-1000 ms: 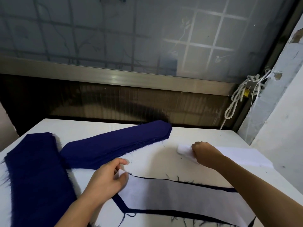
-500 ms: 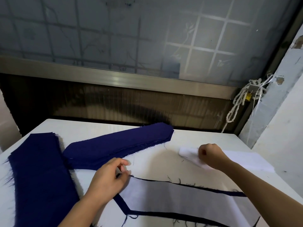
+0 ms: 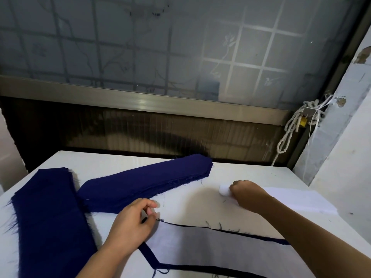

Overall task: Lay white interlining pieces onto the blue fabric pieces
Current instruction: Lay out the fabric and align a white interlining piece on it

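Interlining (image 3: 210,251) on blue fabric (image 3: 149,256), left grip (image 3: 130,223) pinching corner, right grip (image 3: 245,192) pinching interlining stack (image 3: 297,201)

Tabletop (image 3: 124,163): white and flat, with a dark wall panel behind its far edge.
Left stack (image 3: 50,217): dark blue fabric pieces with frayed edges, running near to far.
Middle stack (image 3: 144,185): dark blue pieces slanting toward the far right, with the near-left end beside the left stack.
Near piece (image 3: 152,255): blue, with white interlining (image 3: 210,251) on top, leaving only a blue rim showing.
Right pile (image 3: 297,199): white interlining pieces lying flat.
Threads (image 3: 222,201): a few dark ones lying loose on the bare middle.
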{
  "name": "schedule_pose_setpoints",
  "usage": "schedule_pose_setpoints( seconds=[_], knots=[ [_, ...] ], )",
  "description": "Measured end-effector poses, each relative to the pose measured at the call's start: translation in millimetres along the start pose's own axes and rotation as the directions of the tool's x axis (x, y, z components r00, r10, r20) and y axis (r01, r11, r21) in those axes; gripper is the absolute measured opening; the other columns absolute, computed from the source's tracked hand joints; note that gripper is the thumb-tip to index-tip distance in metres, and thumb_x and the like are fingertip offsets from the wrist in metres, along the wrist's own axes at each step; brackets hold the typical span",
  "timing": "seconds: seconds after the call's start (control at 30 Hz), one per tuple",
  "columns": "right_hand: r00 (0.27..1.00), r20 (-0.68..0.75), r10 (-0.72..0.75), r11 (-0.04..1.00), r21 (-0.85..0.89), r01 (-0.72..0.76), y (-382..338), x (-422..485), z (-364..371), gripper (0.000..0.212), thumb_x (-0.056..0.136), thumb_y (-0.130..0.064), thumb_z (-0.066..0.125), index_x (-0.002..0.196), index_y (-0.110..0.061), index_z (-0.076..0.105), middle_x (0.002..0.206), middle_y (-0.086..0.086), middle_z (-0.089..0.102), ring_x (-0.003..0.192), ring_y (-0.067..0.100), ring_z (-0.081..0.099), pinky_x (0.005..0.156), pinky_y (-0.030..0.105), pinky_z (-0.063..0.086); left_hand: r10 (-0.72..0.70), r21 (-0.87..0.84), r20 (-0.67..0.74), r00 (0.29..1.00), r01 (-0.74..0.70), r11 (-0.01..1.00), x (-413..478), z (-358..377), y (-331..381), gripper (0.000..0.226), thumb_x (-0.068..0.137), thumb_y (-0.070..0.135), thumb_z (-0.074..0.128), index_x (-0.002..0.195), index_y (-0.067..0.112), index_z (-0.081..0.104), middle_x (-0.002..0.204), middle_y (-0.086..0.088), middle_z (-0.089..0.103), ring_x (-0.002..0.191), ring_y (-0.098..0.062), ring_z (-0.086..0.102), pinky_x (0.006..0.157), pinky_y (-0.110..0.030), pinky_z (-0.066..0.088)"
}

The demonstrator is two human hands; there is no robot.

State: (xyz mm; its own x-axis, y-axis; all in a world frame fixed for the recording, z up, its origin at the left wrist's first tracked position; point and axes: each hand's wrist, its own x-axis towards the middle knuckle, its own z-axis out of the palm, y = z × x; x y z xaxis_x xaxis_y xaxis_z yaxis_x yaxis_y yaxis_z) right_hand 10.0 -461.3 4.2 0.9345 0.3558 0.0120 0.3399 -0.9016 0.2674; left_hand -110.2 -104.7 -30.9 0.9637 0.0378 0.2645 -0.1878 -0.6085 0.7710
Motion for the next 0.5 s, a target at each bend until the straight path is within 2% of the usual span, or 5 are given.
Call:
schedule_pose_setpoints(
  seconds=[0.13, 0.2, 0.33, 0.4, 0.5],
  knots=[
    [0.972, 0.232, -0.043, 0.952, -0.286, 0.111, -15, 22, -4, 0.044, 0.094, -0.041, 0.042, 0.124, -0.011, 0.056, 0.125, 0.009, 0.059, 0.113, 0.023, 0.056, 0.098, 0.027, 0.038, 0.005, -0.019, 0.0, 1.0, -0.005, 1.0, -1, -1, -1, 0.022, 0.091, 0.019, 0.065, 0.091, 0.04, 0.065, 0.098, 0.026, 0.067, 0.066, 0.009, 0.056, 0.063, -0.008, 0.044],
    [0.953, 0.293, -0.076, 0.957, -0.248, 0.153, -12, 26, 0, 0.051, 0.089, -0.045, 0.042, 0.125, -0.012, 0.053, 0.128, 0.009, 0.056, 0.114, 0.025, 0.054, 0.1, 0.032, 0.036, 0.006, -0.027, -0.003, 1.0, -0.007, 1.0, -1, -2, -1, 0.022, 0.091, 0.019, 0.065, 0.091, 0.041, 0.064, 0.093, 0.021, 0.068, 0.059, 0.007, 0.054, 0.061, -0.009, 0.044],
    [0.999, 0.039, 0.003, 0.998, 0.065, -0.005, -3, 7, -7, 0.022, 0.096, -0.041, 0.046, 0.093, -0.02, 0.052, 0.078, 0.0, 0.049, 0.076, 0.02, 0.052, 0.073, 0.024, 0.038, 0.007, -0.027, -0.003, 1.0, -0.007, 1.0, -1, -1, 1, 0.023, 0.09, 0.017, 0.066, 0.09, 0.04, 0.065, 0.084, 0.021, 0.066, 0.058, 0.002, 0.054, 0.059, -0.008, 0.043],
    [0.997, -0.029, 0.078, 0.99, 0.124, -0.074, 5, -3, -4, 0.035, 0.097, -0.044, 0.045, 0.081, -0.015, 0.056, 0.072, -0.001, 0.05, 0.07, 0.017, 0.052, 0.068, 0.022, 0.037, 0.007, -0.028, 0.007, 1.0, -0.007, 1.0, -1, -1, 0, 0.023, 0.09, 0.017, 0.065, 0.091, 0.04, 0.065, 0.081, 0.021, 0.065, 0.058, 0.001, 0.054, 0.058, -0.008, 0.042],
    [0.993, -0.012, 0.118, 0.98, 0.16, -0.115, 4, -2, -8, 0.031, 0.095, -0.034, 0.048, 0.086, -0.01, 0.064, 0.078, 0.002, 0.06, 0.074, 0.017, 0.058, 0.066, 0.021, 0.042, 0.002, -0.026, 0.019, 1.0, -0.002, 1.0, -1, -2, 0, 0.022, 0.091, 0.017, 0.065, 0.093, 0.04, 0.066, 0.081, 0.021, 0.065, 0.058, 0.0, 0.054, 0.057, -0.009, 0.042]
  ],
)
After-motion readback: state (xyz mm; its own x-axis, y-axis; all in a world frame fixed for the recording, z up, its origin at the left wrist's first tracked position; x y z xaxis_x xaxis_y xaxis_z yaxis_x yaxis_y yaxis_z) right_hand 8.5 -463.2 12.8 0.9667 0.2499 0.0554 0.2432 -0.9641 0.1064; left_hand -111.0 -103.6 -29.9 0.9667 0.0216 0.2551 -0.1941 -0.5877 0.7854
